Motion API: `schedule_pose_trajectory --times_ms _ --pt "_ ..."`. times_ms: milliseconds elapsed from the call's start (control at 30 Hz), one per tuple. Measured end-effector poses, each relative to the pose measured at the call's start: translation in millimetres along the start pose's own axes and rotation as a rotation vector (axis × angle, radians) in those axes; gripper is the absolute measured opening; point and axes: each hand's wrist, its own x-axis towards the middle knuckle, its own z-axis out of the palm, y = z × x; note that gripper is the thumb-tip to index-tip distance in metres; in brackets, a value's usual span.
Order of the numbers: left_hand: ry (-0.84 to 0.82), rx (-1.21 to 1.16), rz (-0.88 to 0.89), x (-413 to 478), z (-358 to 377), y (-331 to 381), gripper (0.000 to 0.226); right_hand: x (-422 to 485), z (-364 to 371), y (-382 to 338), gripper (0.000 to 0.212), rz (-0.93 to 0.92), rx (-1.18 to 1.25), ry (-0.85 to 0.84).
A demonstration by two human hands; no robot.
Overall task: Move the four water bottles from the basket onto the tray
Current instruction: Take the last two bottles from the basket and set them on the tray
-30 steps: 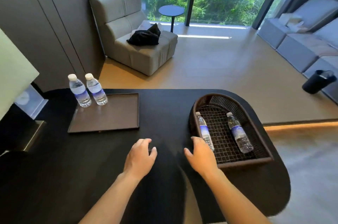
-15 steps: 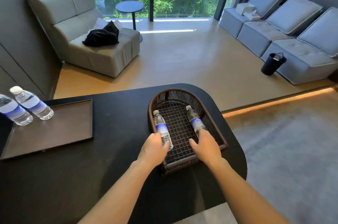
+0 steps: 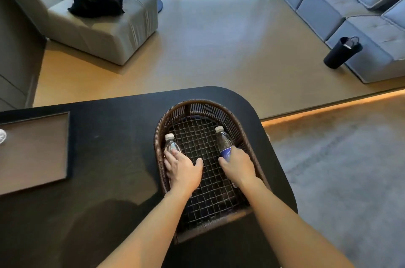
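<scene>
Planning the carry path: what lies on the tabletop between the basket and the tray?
Nothing: in the head view, bare black tabletop separates the basket from the tray.

Grey armchair and sofa on sunlit beige floor.

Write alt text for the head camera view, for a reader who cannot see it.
Two bare hands reach into a brown wicker basket on a black table: the left hand and the right hand each rest on a lying water bottle. A brown tray sits at the left.
</scene>
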Motion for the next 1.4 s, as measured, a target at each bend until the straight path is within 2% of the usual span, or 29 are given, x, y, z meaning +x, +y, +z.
schedule_pose_trajectory --times_ms 133,233,467,700,967,1033,1133,1267,1400 --pt "0.130 0.052 0.068 8.4 9.0 5.5 0.094 12.7 3.5 -7.4 0.041 -0.010 -0.072 0.086" --pt "0.143 0.071 0.071 27.1 9.0 10.7 0.086 30.4 11.0 -8.3 0.045 -0.022 -0.057 0.038" --pt "-0.059 -0.118 -0.104 75.5 2.6 16.1 0.056 71.5 16.3 -20.7 0.047 -0.004 0.113 -0.262" --pt "-0.116 -0.285 -0.130 77.4 1.4 12.7 0.048 83.4 13.2 -19.4 0.038 0.011 0.227 -0.366" --pt "-0.168 -0.373 0.004 52.2 -9.4 11.3 0.026 52.0 3.9 -4.2 0.042 -0.055 0.325 -0.250" --pt "-0.176 -0.375 0.051 40.6 -14.7 9.6 0.032 39.5 0.6 0.0 0.044 -0.080 0.367 -0.207" --pt "-0.165 -0.330 0.138 24.4 -20.1 5.0 0.058 20.5 -2.5 7.7 0.047 -0.132 0.433 -0.150" --pt "-0.164 -0.294 0.282 -8.5 -38.4 -1.4 0.038 -14.7 -6.3 23.0 0.045 -0.239 0.468 -0.078" --pt "-0.113 -0.290 0.383 -42.8 -49.7 -15.4 0.044 -55.4 -5.3 32.8 0.053 -0.301 0.449 0.034"
